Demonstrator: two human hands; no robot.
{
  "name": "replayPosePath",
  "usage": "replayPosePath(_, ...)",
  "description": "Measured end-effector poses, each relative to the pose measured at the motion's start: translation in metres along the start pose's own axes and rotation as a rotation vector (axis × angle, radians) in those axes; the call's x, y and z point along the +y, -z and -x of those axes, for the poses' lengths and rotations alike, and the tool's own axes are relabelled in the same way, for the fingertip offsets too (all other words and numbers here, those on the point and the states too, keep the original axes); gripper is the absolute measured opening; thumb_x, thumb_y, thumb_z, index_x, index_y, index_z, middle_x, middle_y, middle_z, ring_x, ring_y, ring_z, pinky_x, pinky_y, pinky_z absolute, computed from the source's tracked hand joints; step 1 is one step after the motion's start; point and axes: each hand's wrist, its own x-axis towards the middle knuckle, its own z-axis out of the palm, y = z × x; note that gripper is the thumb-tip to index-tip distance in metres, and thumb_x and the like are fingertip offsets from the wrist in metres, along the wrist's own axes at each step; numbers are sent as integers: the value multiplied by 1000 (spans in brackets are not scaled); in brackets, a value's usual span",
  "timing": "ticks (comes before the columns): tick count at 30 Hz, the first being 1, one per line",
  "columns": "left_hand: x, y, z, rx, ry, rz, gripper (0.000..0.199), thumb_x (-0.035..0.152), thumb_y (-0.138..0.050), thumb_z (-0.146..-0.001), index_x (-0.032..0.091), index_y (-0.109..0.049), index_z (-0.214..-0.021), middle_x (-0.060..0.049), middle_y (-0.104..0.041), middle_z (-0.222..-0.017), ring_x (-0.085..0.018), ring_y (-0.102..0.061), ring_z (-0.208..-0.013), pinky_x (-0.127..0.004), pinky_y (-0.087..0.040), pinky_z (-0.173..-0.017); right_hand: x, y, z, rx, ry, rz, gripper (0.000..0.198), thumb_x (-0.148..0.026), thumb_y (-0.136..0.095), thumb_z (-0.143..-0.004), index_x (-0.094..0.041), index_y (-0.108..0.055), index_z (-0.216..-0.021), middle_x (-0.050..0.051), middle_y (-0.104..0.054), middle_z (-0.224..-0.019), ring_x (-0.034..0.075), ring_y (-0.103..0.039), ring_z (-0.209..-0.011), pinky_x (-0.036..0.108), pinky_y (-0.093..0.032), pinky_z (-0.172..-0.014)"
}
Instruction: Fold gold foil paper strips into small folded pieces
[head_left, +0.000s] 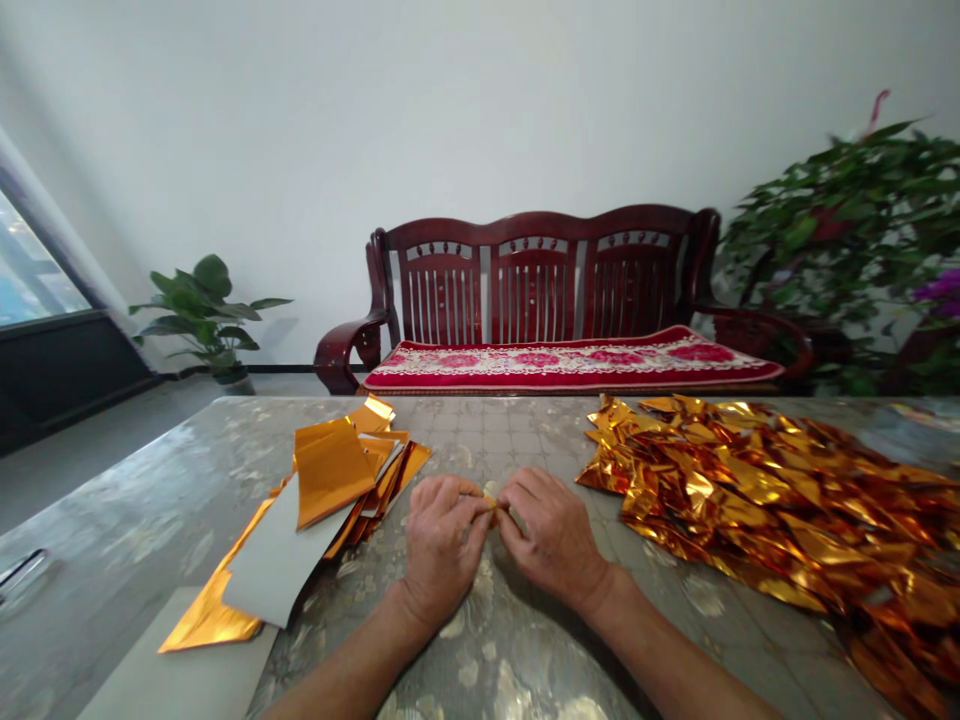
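Near the middle of the table, my left hand (444, 535) and my right hand (551, 535) meet with fingertips pinched together. Between them a small bit of gold foil paper (490, 503) shows; most of it is hidden by the fingers. To the left lies a loose stack of flat gold foil sheets (334, 470), some showing a pale grey-white backing (285, 560). On the right spreads a large heap of folded gold foil pieces (735, 490), shiny and crumpled-looking, a short way from my right hand.
The table (480, 430) has a patterned, glossy cover. Behind it stands a dark red wooden bench (525, 235) with a red floral cushion (570, 365). Potted plants (206, 310) stand at left and right. A small dark-edged object (22, 572) lies at the table's left edge.
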Motion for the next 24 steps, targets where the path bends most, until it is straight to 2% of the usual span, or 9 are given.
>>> replayPosePath(4,2,4,-2,-19,-5,9,13,21,-61,-88,23,-70,-79,-3,-67,-83,-19,-57,-82,-36,-38,-82,-1,3,-3,-37,-7,-46,11,-11,-54,-81,-20,-58,-75,3,-58,-76,19,-51,-77,31,-37,-70)
replayPosePath(7,0,4,-3,-18,71,55,13,22,-62,-87,24,-71,-78,-3,-67,-83,-19,-58,-83,-36,-38,-83,0,7,-6,-45,-38,-137,14,-10,-53,-82,-20,-62,-78,3,-60,-79,18,-54,-79,31,-39,-73)
replayPosePath(9,-3,0,-4,19,229,192,13,25,-63,-86,22,-70,-76,-3,-67,-83,-19,-59,-84,-34,-41,-82,2,7,-6,-30,-95,-270,17,-12,-51,-84,-21,-66,-88,4,-64,-86,19,-57,-86,31,-42,-78)
replayPosePath(12,-11,-8,-6,121,639,629,19,36,-66,-84,18,-67,-76,-1,-64,-76,-15,-59,-73,-27,-45,-70,7,-1,-5,70,-325,-540,25,-22,-45,-91,-21,-66,-105,6,-68,-102,20,-61,-98,33,-46,-85)
replayPosePath(14,-14,-14,-7,177,901,996,27,42,-72,-78,16,-66,-85,0,-65,-78,-12,-60,-67,-21,-44,-59,9,-11,-2,131,-542,-714,29,-29,-43,-91,-19,-66,-105,6,-71,-98,20,-64,-90,33,-49,-79)
replayPosePath(16,-16,-19,-7,231,1079,1275,31,37,-79,-72,17,-64,-90,0,-68,-83,-10,-62,-67,-18,-45,-57,10,-19,0,131,-667,-861,31,-36,-47,-89,-18,-67,-106,7,-73,-93,20,-66,-83,32,-51,-73)
replayPosePath(18,-15,-21,-6,272,1198,1446,27,26,-80,-72,18,-63,-91,1,-69,-86,-9,-64,-68,-16,-48,-57,8,-24,1,134,-739,-965,34,-40,-53,-86,-17,-68,-105,7,-74,-90,19,-66,-78,31,-51,-68)
replayPosePath(20,-12,-22,-5,287,1276,1549,17,16,-74,-78,18,-62,-90,1,-70,-87,-8,-66,-68,-16,-51,-59,4,-25,1,144,-771,-1036,35,-43,-57,-84,-17,-70,-102,7,-74,-87,19,-66,-74,29,-51,-65)
replayPosePath(24,-5,-22,-5,286,1352,1638,10,8,-63,-86,16,-63,-91,-3,-73,-91,-10,-70,-74,-22,-58,-70,-3,-21,-1,177,-775,-1089,36,-46,-62,-81,-17,-74,-99,7,-75,-85,18,-65,-70,28,-50,-61)
